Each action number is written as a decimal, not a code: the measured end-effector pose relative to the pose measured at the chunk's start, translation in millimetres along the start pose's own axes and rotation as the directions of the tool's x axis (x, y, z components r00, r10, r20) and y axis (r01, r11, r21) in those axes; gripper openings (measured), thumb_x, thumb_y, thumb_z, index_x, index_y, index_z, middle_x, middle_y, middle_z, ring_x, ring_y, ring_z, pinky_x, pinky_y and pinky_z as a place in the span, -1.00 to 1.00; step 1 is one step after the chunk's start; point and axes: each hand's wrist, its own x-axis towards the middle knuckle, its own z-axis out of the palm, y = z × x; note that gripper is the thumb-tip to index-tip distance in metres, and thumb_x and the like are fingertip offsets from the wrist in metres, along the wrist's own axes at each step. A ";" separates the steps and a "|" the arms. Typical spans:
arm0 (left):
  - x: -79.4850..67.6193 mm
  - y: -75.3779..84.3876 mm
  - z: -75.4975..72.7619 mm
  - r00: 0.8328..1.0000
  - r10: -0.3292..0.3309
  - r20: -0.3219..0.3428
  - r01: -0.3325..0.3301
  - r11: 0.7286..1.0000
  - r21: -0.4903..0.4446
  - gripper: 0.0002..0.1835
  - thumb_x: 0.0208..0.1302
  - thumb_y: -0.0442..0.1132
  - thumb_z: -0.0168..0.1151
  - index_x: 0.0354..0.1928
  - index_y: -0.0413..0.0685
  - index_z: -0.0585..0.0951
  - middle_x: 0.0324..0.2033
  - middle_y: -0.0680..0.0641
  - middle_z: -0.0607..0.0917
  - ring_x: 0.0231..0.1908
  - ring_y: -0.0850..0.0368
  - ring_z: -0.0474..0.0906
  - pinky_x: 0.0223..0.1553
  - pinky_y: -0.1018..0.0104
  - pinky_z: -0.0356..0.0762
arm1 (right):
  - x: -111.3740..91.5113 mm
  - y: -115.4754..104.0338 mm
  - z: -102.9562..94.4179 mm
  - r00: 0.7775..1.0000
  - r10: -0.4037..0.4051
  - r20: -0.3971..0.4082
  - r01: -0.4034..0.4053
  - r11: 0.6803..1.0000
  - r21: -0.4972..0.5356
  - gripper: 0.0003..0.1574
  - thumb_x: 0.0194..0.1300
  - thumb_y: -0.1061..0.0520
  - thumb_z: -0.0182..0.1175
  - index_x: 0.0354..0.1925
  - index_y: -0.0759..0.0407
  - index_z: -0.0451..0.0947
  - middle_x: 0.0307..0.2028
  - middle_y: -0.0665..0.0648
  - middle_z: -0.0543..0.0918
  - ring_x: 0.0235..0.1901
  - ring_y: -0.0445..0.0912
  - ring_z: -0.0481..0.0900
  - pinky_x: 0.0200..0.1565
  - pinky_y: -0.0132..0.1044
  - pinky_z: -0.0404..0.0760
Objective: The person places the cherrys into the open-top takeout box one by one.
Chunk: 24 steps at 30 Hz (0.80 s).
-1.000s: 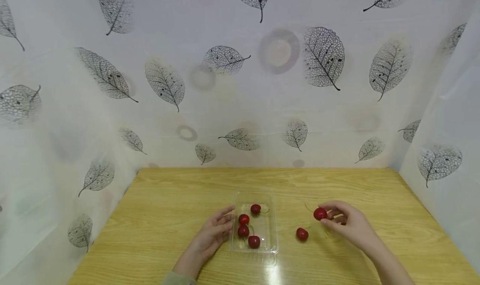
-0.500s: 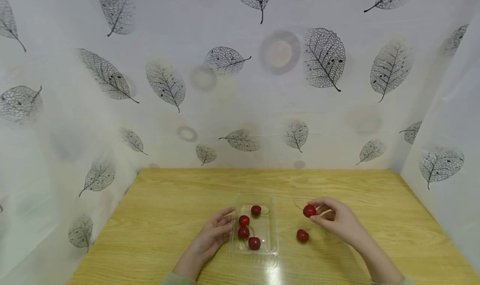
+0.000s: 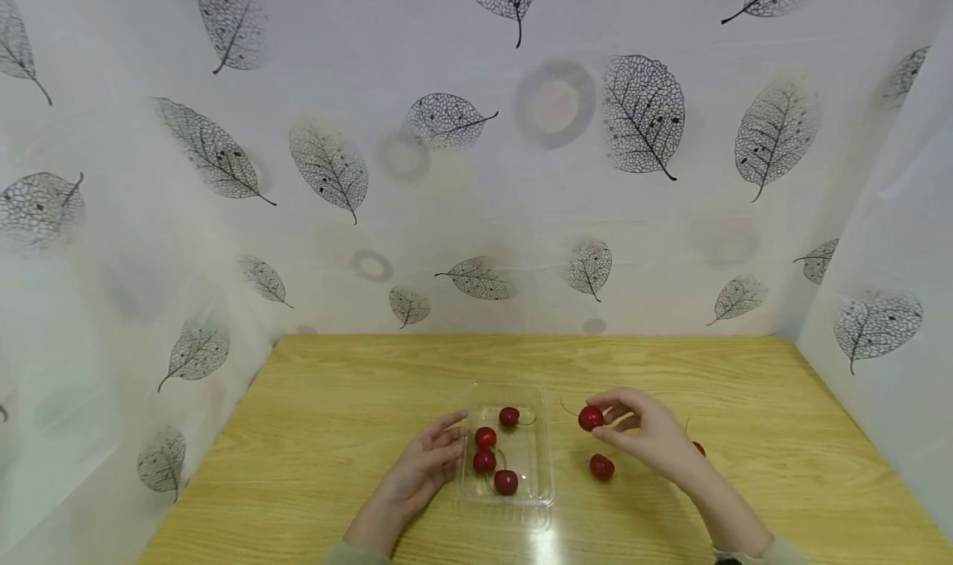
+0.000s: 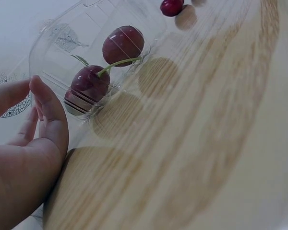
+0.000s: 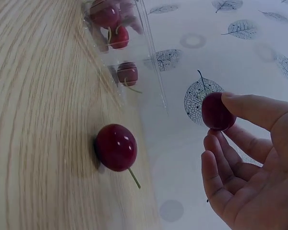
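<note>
Between thumb and fingers, my right hand (image 3: 649,434) pinches a dark red cherry (image 3: 591,418) above the table, its thin stem pointing left. Below it, another cherry (image 3: 601,466) lies on the wood, its green stem plain in the right wrist view. A clear plastic box (image 3: 549,466) stands to the left with several cherries inside, one of them a cherry (image 3: 505,482) near the front. At the box's left side rests my left hand (image 3: 423,467), its fingers relaxed against or close to the wall; exact contact I cannot tell.
One more cherry (image 3: 699,448) lies partly hidden behind the right wrist. The wooden table (image 3: 335,383) meets a pale leaf-printed sheet (image 3: 521,193) at the back and on both sides.
My right hand has moved left with the pinched cherry, closer to the box. A cherry behind the right wrist has come into view. The left hand stays put.
</note>
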 end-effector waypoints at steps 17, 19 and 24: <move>0.5 0.9 0.9 1.000 -0.001 -0.006 0.001 1.000 0.005 -0.34 0.55 -0.41 0.12 0.60 -0.21 0.21 0.08 0.13 0.58 -0.05 0.36 0.55 -0.01 0.47 0.58 | 8.5 -5.2 27.1 0.993 -0.088 0.076 0.084 0.995 0.054 -0.56 0.30 0.18 0.50 0.11 0.27 0.69 -0.01 0.21 0.74 -0.14 -0.30 0.62 -0.09 -0.34 0.74; 0.7 1.1 1.2 1.000 0.001 -0.005 -0.001 1.000 0.001 -0.35 0.55 -0.42 0.12 0.60 -0.21 0.22 0.08 0.13 0.58 -0.06 0.36 0.56 -0.02 0.47 0.58 | 9.4 -5.9 30.4 0.991 -0.097 0.090 0.092 0.994 0.053 -0.57 0.30 0.17 0.50 0.10 0.26 0.69 -0.02 0.21 0.73 -0.14 -0.28 0.62 -0.09 -0.34 0.74; 0.2 1.3 1.8 1.000 0.000 -0.007 0.000 1.000 0.000 -0.35 0.56 -0.42 0.12 0.60 -0.21 0.22 0.07 0.13 0.58 -0.06 0.37 0.55 -0.03 0.48 0.58 | 9.9 -7.5 39.2 0.987 -0.112 0.111 0.108 0.993 0.041 -0.59 0.29 0.18 0.50 0.08 0.25 0.70 -0.05 0.18 0.73 -0.15 -0.24 0.64 -0.11 -0.33 0.75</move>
